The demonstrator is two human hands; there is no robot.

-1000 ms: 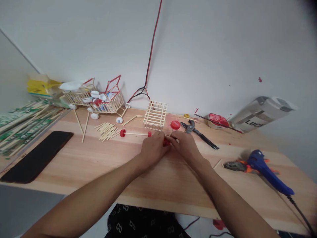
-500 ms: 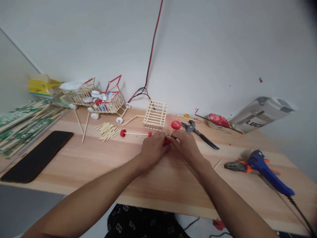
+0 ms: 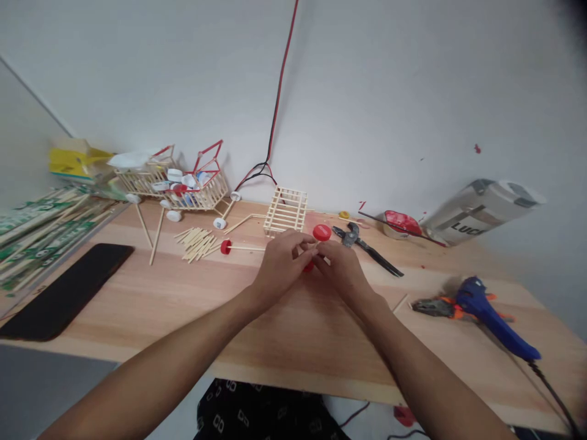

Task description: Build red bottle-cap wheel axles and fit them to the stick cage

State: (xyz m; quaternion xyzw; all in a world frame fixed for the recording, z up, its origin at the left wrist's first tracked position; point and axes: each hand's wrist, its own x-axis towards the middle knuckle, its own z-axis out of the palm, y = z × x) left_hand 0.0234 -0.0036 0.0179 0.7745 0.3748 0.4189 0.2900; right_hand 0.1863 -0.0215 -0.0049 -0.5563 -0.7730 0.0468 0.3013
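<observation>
My left hand [image 3: 280,263] and my right hand [image 3: 343,267] meet above the table's middle. Both have curled fingers closed around a stick with red bottle caps on its ends. Its upper red cap [image 3: 321,232] stands above my right fingers; the lower red cap [image 3: 309,267] shows partly between the hands. Most of the stick is hidden by fingers. Just left of my left hand lies another stick axle [image 3: 247,248] with a red cap [image 3: 225,247] at its left end; its right end is hidden behind the hand. Behind my hands stands a small stick frame [image 3: 287,211].
Left of the hands lie cut sticks [image 3: 197,243], a black phone-like slab [image 3: 68,290] and wrapped chopsticks [image 3: 41,238]. Two small stick carts [image 3: 197,195] with bottle caps stand behind. Right are black pliers [image 3: 367,247], a red paint cup [image 3: 401,225] and a blue glue gun [image 3: 495,321].
My left hand has lifted slightly and its fingers have shifted up toward the right hand's fingertips. It now covers the right end of the lying axle. The view has shifted slightly.
</observation>
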